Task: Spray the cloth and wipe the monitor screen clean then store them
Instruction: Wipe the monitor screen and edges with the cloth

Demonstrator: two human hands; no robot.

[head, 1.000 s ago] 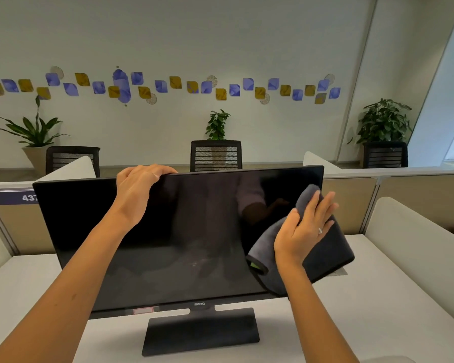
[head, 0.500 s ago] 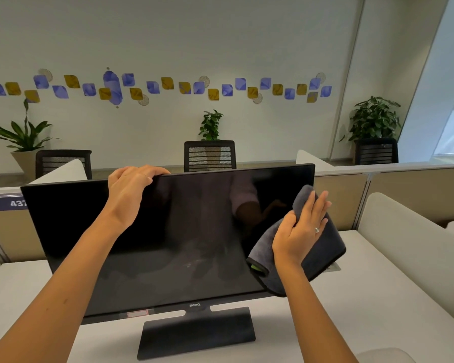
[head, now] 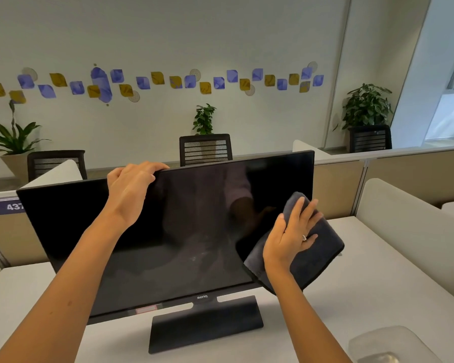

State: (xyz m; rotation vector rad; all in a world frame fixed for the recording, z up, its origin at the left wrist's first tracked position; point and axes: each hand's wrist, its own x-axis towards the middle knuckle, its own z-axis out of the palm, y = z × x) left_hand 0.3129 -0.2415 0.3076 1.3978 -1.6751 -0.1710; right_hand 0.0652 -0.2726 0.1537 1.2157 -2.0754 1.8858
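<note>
Wiping under way: right hand point(head: 292, 238) flat, pressing cloth point(head: 323, 247) at monitor point(head: 194, 231) right edge; left hand point(head: 131, 191) gripping top edge. Smudges remaining; storing pending.

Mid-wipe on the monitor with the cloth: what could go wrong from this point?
1. The cloth hangs past the monitor at its right edge under the right hand; a stroke could slip off the screen.
2. Faint smears show low at centre screen; wiping only the right side would likely leave them.
3. Only the left hand steadies the top edge; a hard push might tilt the panel on its stand.
</note>
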